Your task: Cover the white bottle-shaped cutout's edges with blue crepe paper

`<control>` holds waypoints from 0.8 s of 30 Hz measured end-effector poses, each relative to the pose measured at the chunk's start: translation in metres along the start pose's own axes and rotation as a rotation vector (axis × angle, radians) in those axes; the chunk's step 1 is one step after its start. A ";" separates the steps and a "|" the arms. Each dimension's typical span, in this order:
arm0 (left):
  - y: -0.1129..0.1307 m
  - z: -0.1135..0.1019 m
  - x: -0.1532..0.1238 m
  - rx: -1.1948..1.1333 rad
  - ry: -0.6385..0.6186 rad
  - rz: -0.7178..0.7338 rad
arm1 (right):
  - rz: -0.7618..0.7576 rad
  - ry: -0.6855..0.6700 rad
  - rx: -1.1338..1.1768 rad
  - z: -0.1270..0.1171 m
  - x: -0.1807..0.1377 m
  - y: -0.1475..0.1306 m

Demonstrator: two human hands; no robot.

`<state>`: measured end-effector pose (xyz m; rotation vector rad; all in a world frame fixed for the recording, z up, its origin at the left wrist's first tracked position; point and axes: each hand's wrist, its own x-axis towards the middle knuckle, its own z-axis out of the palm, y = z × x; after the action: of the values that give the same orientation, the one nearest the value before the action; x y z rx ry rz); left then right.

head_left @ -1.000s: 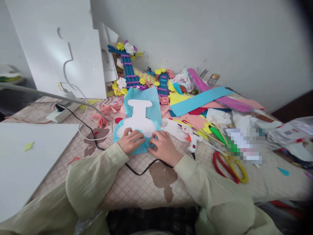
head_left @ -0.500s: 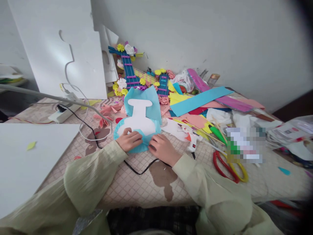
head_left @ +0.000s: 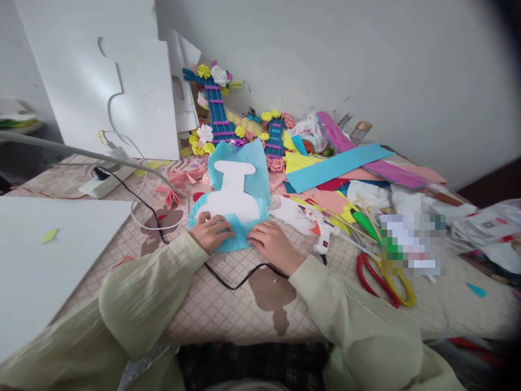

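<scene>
Left hand, right hand on blue paper

Blue paper partly hidden by fingers, white board cut off left; pixelated item unclear

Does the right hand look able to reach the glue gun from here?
Likely yes: the glue gun lies just right of the right hand, with nothing standing between them, though that hand would first leave the light-blue paper.

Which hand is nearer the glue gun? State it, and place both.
Right. The right hand, at the blue paper's near right edge, is left of the glue gun across a gap; the left hand is farther left, at the blue paper's near left side.
</scene>
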<state>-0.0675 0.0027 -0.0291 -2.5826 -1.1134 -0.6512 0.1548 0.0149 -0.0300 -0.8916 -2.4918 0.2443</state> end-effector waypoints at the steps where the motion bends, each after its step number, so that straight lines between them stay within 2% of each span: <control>1: 0.000 0.000 -0.001 0.006 -0.001 0.005 | 0.009 -0.001 -0.003 0.001 0.001 0.000; 12: -0.001 0.002 -0.012 0.050 -0.024 0.066 | -0.039 -0.061 -0.100 -0.002 0.004 -0.004; 19: 0.003 0.007 -0.015 0.045 0.021 -0.049 | 0.107 -0.029 -0.181 -0.012 0.002 0.006; 24: 0.005 0.008 -0.015 0.006 0.048 -0.073 | -0.106 -0.184 -0.184 -0.018 0.006 0.002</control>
<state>-0.0706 -0.0069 -0.0442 -2.5176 -1.1978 -0.7218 0.1612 0.0204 -0.0130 -0.8378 -2.7583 0.0637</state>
